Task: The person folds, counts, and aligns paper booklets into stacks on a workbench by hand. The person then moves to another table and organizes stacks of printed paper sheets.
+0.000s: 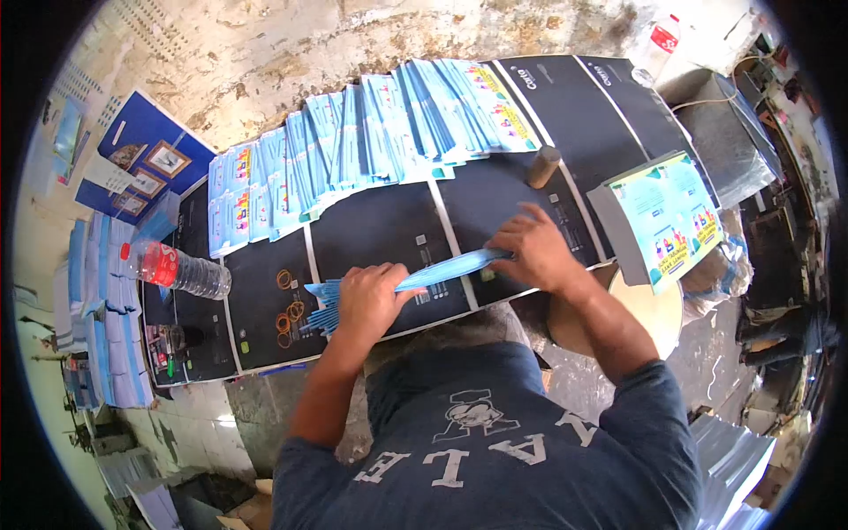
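A thin bundle of light-blue booklets (452, 268) is held edge-up over the black table (371, 225), its sheets spread apart at the left end. Around its left part my left hand (369, 299) is closed, thumb on the near side. At the bundle's right end, my right hand (534, 247) pinches the tip, with some fingers raised. Beyond the hands lies a long overlapping row of similar booklets (353, 132). Orange rubber bands (287, 322) lie left of my left hand.
A water bottle (181, 269) lies at the table's left. A brown cylinder (543, 167) stands beyond my right hand. A thick booklet stack (667, 221) sits at the right edge, above a round stool (649, 314). Another bottle (655, 49) is at the back right.
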Motion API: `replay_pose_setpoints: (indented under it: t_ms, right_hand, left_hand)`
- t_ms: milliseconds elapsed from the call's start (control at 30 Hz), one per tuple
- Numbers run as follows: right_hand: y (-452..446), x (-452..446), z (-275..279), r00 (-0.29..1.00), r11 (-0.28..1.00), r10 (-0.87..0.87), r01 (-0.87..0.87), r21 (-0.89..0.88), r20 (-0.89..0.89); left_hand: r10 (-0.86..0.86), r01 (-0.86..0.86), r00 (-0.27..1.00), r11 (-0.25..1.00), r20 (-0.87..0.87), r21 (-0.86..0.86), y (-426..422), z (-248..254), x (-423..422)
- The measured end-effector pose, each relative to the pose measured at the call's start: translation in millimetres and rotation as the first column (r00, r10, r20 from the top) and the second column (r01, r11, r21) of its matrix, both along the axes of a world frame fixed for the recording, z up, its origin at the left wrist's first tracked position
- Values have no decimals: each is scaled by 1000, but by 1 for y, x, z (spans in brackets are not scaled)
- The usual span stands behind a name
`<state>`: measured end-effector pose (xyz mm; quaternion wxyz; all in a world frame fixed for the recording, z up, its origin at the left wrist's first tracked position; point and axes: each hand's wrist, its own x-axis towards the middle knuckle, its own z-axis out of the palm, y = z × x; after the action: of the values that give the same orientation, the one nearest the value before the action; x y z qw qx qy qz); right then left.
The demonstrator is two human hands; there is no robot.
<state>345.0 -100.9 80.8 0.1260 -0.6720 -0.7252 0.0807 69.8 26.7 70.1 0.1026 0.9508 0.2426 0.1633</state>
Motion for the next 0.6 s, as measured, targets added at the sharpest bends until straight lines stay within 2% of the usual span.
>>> replay_pose_setpoints:
  t_ms: [67,100,133,167,200,233,267,300,333,367,400,433,500,600]
  right_hand:
    - [-3,1,-10,999,1000,-27,27,3,-45]
    - [-4,3,-10,992,999,-29,27,-22,-124]
    - [-5,5,-10,979,999,-34,25,-45,-201]
    - [-10,8,-17,979,999,-39,32,-40,-199]
    - [-18,12,-30,865,990,-71,122,70,-496]
    - [-23,19,-45,670,961,-47,233,150,-741]
    - [-26,28,-65,588,986,-25,150,78,-808]
    - [-26,22,-78,606,987,-51,150,51,-793]
    - [-27,6,-87,622,989,-77,149,21,-779]
    - [-25,-19,-83,535,986,-125,162,-44,-836]
    - [-20,-30,-87,560,998,-27,67,12,-828]
    - [-15,-31,-91,517,995,-19,97,37,-856]
    - [-4,-34,-98,464,990,-9,131,58,-886]
    - [10,-39,-99,446,988,-17,146,54,-895]
  left_hand:
    - [43,-42,999,998,8,-36,0,0,0]
    - [41,-41,999,999,10,-33,-1,1,0]
    - [52,-54,998,996,-34,-67,-1,4,0]
    - [56,-63,995,993,-78,-98,0,6,1]
    - [51,-57,996,994,-70,-92,0,7,1]
    - [67,-71,995,995,-68,-67,-2,7,1]
    - [81,-84,994,996,-69,-42,-3,7,1]
    - [81,-94,987,992,-137,-90,-4,4,-2]
    - [77,-89,988,992,-134,-87,-7,2,-2]
    - [82,-80,990,997,-117,18,-10,-1,-2]
    - [85,-72,991,990,-103,124,-11,-2,-1]
    - [80,-66,991,990,-109,127,-9,-2,-2]
    - [56,-59,987,998,-149,-14,-7,-1,-8]
    - [57,-58,981,998,-187,-4,-13,4,-8]
